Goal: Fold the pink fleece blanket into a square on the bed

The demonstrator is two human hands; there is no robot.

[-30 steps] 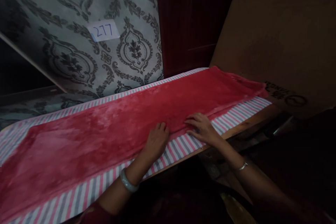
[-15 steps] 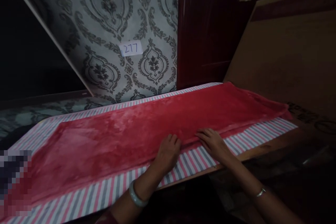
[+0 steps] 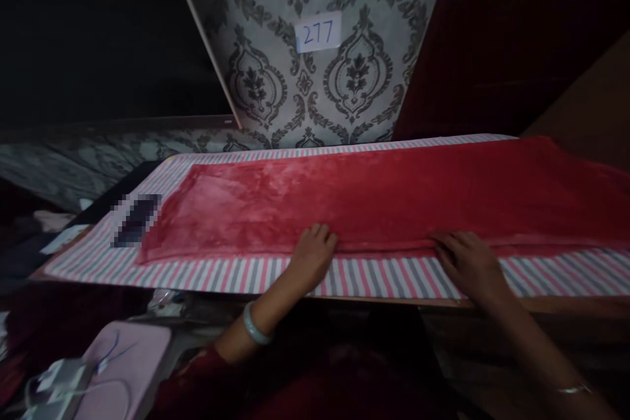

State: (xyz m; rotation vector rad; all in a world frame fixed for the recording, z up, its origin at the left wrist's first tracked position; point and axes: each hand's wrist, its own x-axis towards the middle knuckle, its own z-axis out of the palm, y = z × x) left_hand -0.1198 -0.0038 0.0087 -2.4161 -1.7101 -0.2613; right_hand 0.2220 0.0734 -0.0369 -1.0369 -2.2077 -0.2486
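Observation:
A long red plush blanket [image 3: 384, 193], folded into a flat strip, lies across a striped cloth in pink, grey and white [image 3: 374, 277]. At its near edge, left of the middle, my left hand [image 3: 315, 256] has its fingers curled closed on the plush. Farther right along that edge, my right hand [image 3: 467, 266] pinches the layers between thumb and fingers. A stretch of folded edge runs fairly straight between the two hands. My palms face down, so the fingertips are partly hidden.
A patterned wall with a paper label reading 277 [image 3: 318, 33] rises behind the table [image 3: 541, 304]. A dark screen [image 3: 108, 33] stands back left. A blurred-out dark patch [image 3: 138, 220] covers something on the striped cloth. At lower left, a pink stool [image 3: 132, 354] carries a power strip with cables [image 3: 62, 387].
My view has swung left and levelled, bringing the stool into sight. My hands are farther apart along the blanket's near edge, which looks straighter between them.

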